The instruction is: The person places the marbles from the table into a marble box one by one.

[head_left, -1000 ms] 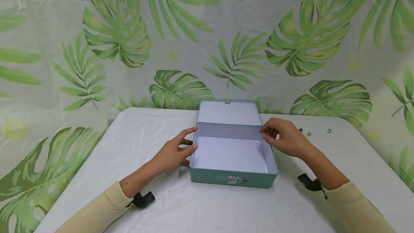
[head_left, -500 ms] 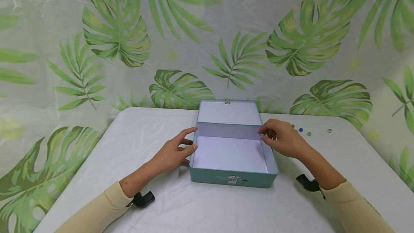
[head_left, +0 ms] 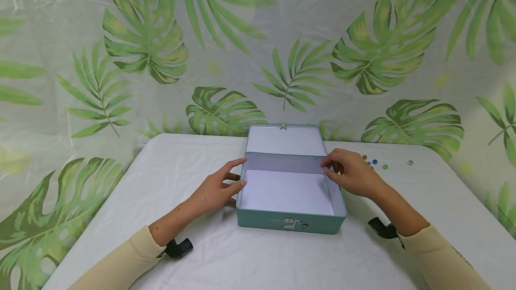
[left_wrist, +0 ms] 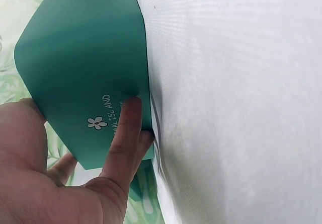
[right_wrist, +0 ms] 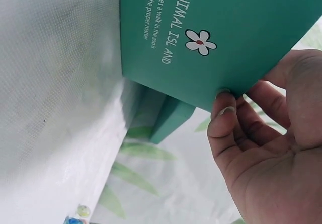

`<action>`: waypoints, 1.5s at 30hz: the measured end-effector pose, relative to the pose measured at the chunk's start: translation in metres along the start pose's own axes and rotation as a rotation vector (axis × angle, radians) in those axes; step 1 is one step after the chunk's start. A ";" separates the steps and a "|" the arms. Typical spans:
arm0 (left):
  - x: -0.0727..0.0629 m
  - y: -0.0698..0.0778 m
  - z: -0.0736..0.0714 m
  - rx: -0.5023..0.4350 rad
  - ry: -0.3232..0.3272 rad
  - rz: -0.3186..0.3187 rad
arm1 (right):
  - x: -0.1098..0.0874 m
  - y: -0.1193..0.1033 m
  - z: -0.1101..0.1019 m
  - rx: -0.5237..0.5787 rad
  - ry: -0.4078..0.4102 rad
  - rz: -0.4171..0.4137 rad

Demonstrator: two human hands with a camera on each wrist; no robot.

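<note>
A green tin box (head_left: 291, 221) with a white inside stands on the table, its lid (head_left: 286, 140) tipped back behind it. My left hand (head_left: 215, 191) holds the box's left wall, thumb at the rim and fingers against the outside, as the left wrist view shows beside the flower print (left_wrist: 97, 123). Over the back right corner, my right hand (head_left: 352, 171) pinches a small clear glass bead (head_left: 324, 171) between thumb and forefinger. The right wrist view shows the right hand's curled fingers (right_wrist: 224, 128) at the box's rim; the bead is hidden there.
Right of the box lie several small glass beads, among them an orange bead (head_left: 364, 156), a blue bead (head_left: 375, 162), a green bead (head_left: 385, 167) and, farther right, a pale bead (head_left: 410, 162). A white cloth (head_left: 193, 254) covers the table; a leaf-patterned curtain (head_left: 225, 70) hangs behind.
My right hand has shifted slightly left and inward over the box with the bead, uncovering more beads behind it. The left hand and the box have stayed put.
</note>
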State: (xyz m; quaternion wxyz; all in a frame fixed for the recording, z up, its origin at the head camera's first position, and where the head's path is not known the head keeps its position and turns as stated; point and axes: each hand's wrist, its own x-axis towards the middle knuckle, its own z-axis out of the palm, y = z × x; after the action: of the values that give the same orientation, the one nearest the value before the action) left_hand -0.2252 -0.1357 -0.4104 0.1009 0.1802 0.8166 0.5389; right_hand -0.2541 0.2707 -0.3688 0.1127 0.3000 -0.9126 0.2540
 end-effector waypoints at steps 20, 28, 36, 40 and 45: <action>0.000 0.001 0.000 0.007 0.002 -0.003 | -0.005 0.025 -0.014 -0.023 0.153 0.047; -0.001 0.002 0.000 0.010 0.001 -0.004 | -0.015 0.057 -0.025 -0.097 0.165 0.133; -0.001 0.004 -0.001 0.017 -0.003 -0.006 | -0.022 0.083 -0.026 -0.167 0.166 0.142; -0.001 0.004 -0.001 0.018 0.000 -0.009 | -0.025 0.094 -0.026 -0.205 0.163 0.191; -0.002 0.004 -0.001 0.016 0.001 -0.014 | -0.031 0.105 -0.027 -0.214 0.107 0.256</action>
State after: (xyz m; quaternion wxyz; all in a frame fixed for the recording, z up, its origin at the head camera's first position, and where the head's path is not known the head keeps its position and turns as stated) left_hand -0.2235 -0.1360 -0.4067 0.1032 0.1750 0.8221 0.5319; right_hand -0.2914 0.3728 -0.3990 0.1591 0.1535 -0.9578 0.1836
